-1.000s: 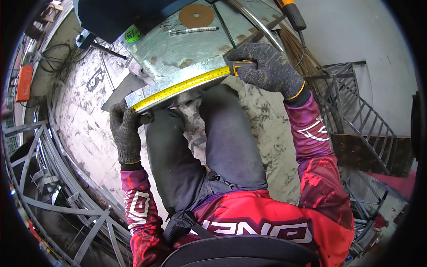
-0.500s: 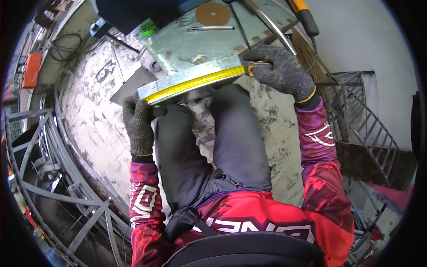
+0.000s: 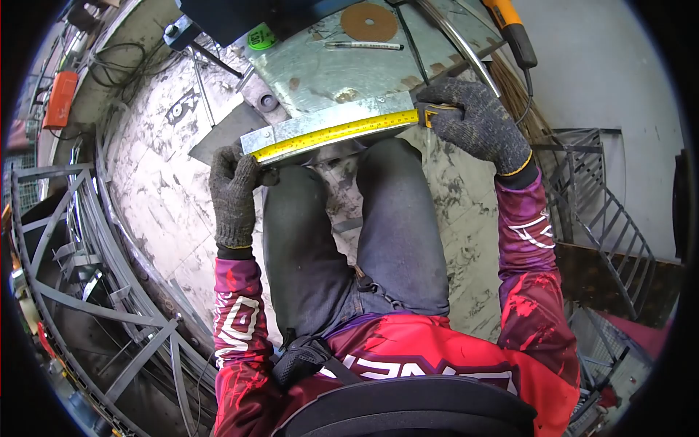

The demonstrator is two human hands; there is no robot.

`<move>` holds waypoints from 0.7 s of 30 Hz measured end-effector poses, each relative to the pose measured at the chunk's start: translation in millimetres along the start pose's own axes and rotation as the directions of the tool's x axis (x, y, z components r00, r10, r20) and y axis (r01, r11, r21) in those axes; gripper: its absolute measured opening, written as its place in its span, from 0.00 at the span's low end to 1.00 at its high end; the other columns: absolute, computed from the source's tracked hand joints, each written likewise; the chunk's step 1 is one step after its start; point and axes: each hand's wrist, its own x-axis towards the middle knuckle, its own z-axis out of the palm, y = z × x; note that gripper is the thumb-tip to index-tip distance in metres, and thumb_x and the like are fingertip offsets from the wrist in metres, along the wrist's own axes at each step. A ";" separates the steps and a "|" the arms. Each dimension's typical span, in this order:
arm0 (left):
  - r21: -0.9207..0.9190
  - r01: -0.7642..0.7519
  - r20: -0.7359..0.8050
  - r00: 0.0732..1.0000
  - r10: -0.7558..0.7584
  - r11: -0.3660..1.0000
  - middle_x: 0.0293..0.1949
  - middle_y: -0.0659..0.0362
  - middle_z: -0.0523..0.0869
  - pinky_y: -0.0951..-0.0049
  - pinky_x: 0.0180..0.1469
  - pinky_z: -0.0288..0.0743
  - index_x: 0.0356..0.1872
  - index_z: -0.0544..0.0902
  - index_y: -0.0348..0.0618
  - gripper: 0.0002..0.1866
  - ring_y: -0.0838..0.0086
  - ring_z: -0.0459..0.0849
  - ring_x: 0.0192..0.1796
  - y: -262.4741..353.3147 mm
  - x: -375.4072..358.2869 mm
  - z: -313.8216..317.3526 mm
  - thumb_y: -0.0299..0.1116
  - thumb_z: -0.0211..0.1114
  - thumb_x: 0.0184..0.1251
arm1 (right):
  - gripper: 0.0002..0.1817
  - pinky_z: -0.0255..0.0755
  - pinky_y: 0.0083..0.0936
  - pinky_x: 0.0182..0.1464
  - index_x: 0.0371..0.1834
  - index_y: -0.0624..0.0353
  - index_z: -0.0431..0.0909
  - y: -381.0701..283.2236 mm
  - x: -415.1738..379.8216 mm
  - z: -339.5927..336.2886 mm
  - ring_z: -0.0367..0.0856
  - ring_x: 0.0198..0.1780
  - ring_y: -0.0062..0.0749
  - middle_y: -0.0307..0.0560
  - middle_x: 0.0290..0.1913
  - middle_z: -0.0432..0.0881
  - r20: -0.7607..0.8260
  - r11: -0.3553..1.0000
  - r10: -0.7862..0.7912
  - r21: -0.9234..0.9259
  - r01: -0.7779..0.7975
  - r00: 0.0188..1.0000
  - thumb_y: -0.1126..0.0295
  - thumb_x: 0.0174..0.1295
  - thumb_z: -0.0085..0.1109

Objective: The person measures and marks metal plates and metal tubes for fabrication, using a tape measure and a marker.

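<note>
A yellow tape measure blade (image 3: 335, 136) is drawn out along the near edge of a flat grey metal piece (image 3: 328, 120). My right hand (image 3: 477, 124), in a dark knit glove, grips the tape measure case (image 3: 431, 115) at the right end of that edge. At the left end, my gloved left hand (image 3: 234, 193) is closed with thumb and fingers at the blade's tip and the metal's corner. Its fingertips are partly hidden, and the blade's hook cannot be seen.
Beyond the metal piece is a metal-topped surface (image 3: 328, 76) with a brown abrasive disc (image 3: 369, 22), a pen (image 3: 364, 46) and a green round label (image 3: 261, 36). An orange-and-black power tool (image 3: 513, 33) lies at upper right. Metal frames (image 3: 109, 306) stand at left.
The whole view has shifted, so hands, tape and surface all appear a little further right. Both hands keep their hold, and the blade stays stretched along the metal edge.
</note>
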 end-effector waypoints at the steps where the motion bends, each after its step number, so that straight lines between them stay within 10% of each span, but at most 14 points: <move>1: 0.046 0.019 0.009 1.000 -0.019 0.999 0.46 0.47 0.87 0.69 0.41 0.87 0.48 0.75 0.35 0.11 0.69 0.90 0.35 1.5 2.1 -5.1 0.32 0.66 0.79 | 0.21 0.85 0.38 0.56 0.55 0.59 0.89 0.4 -0.1 -0.1 0.91 0.51 0.45 0.56 0.50 0.91 0.000 1.000 0.002 -0.001 -0.002 1.000 0.59 0.64 0.71; 10: 0.510 -0.214 -0.025 0.965 0.263 0.833 0.57 0.51 0.85 0.64 0.57 0.79 0.56 0.82 0.40 0.18 0.67 0.84 0.58 23.3 5.0 3.4 0.24 0.73 0.66 | 0.23 0.84 0.34 0.56 0.60 0.62 0.87 4.6 -0.8 1.6 0.90 0.50 0.38 0.56 0.52 0.90 0.007 1.000 -0.025 -0.018 0.026 1.000 0.60 0.65 0.69; 12: 0.722 -0.486 0.185 0.822 0.539 0.492 0.60 0.50 0.84 0.62 0.64 0.78 0.51 0.85 0.43 0.13 0.63 0.82 0.64 30.8 4.4 12.8 0.24 0.73 0.66 | 0.23 0.84 0.34 0.56 0.59 0.62 0.87 1.2 0.1 1.0 0.90 0.50 0.39 0.56 0.52 0.90 0.019 1.000 0.001 0.018 -0.001 1.000 0.61 0.65 0.69; 21: 0.812 -0.570 0.353 0.655 0.668 0.129 0.60 0.50 0.87 0.54 0.69 0.74 0.46 0.92 0.47 0.15 0.50 0.80 0.67 31.8 -16.7 35.6 0.21 0.71 0.58 | 0.23 0.84 0.35 0.53 0.59 0.62 0.86 -0.5 -0.1 2.3 0.90 0.48 0.41 0.56 0.50 0.90 -0.001 0.997 -0.034 -0.071 0.034 0.999 0.62 0.64 0.68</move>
